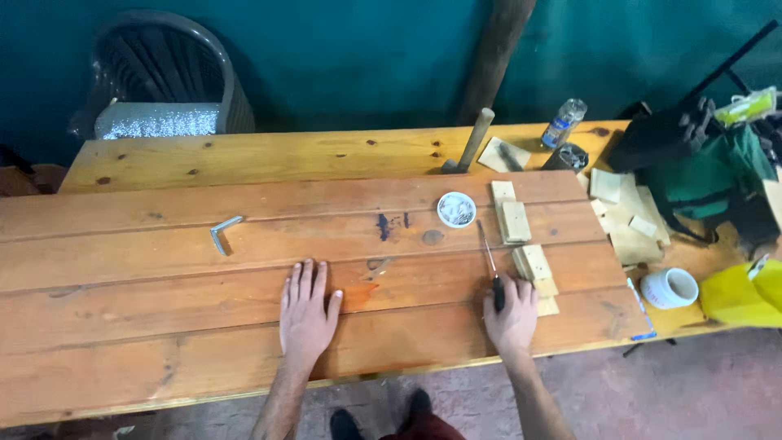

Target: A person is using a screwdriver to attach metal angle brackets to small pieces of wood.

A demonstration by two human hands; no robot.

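Note:
My left hand (307,314) lies flat, palm down with fingers spread, on the wooden table (163,269). It holds nothing. My right hand (511,314) rests on the table with its fingers closed around the black handle of a screwdriver (489,262), whose thin shaft points away from me. Just right of that hand lie small pale wood blocks (533,265). More stacked blocks (511,216) sit further back. A small round white dish (456,209) holding small metal pieces stands beyond the screwdriver tip.
A metal angle bracket (223,233) lies at the left. A hammer (472,143), plastic bottle (564,122), wood offcuts (631,224), white cup (669,288), green bag (717,175) and yellow bag (745,293) crowd the right end. A grey chair (163,77) stands behind.

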